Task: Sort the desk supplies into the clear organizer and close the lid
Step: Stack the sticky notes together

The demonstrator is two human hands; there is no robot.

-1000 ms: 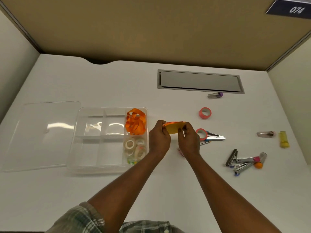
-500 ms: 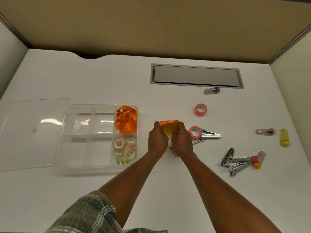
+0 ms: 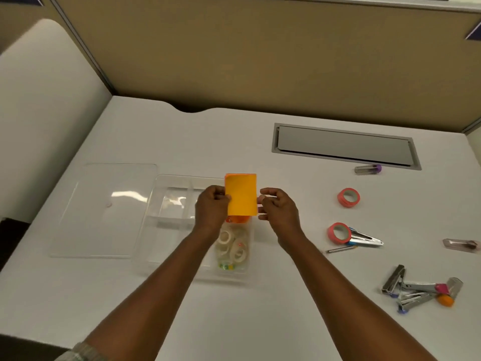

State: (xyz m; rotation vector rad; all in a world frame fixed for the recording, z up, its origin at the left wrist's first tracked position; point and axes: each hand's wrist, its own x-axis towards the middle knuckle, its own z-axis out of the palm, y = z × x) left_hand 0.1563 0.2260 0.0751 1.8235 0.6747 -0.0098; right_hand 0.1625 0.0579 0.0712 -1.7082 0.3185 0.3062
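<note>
White surface, tan partition behind. Clear lid lies flat, left of the clear organizer. Left hand: fingers pinch the left edge of the orange notepad, raised over the organizer's right end. Right hand: fingers curled at the pad's right edge; grip unclear.

- The white bench is carrying everything, with a grey hatch set into it at the back.
- A clear organizer is sitting left of centre, its lid lying flat just beside it on the left.
- A tube is lying near the hatch.
- One pink tape is lying alone; another is touching a metal clip.
- Staplers are lying heaped at the right.
</note>
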